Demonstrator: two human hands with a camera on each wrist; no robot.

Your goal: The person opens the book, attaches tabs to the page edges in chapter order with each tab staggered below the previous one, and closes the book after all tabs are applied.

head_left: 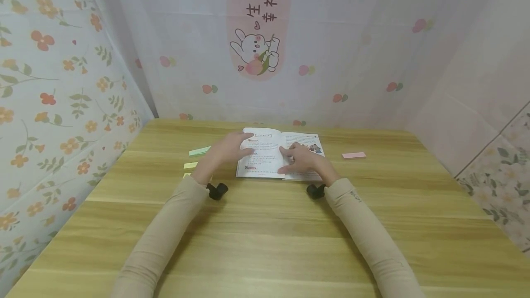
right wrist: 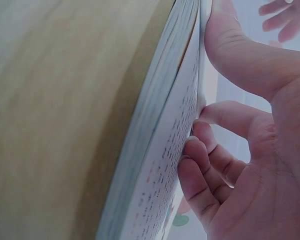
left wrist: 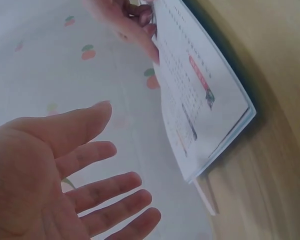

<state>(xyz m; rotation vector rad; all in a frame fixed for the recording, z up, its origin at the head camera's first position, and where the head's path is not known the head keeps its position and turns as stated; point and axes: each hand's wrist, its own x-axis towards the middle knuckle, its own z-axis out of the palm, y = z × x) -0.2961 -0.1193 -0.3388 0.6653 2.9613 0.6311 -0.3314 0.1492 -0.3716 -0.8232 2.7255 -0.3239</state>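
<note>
An open book (head_left: 258,169) with printed text lies face up on the table, a coloured drawing on its right page. Over the left page's outer edge is my left hand (head_left: 227,148), fingers spread and holding nothing. The left wrist view has that hand (left wrist: 35,185) palm in sight, apart from the book (left wrist: 225,100). My right hand (head_left: 304,159) rests on the book near the centre fold. Seen from the right wrist, the fingertips of the right hand (right wrist: 245,150) bend against the page and the thumb reaches along the fold.
Left of the book lie a green paper strip (head_left: 199,151) and a yellow strip (head_left: 191,165), with another yellow strip (head_left: 187,175) partly behind the left wrist. A pink strip (head_left: 354,155) lies to the right. Printed curtains (head_left: 174,95) hang behind the wooden table (head_left: 265,243).
</note>
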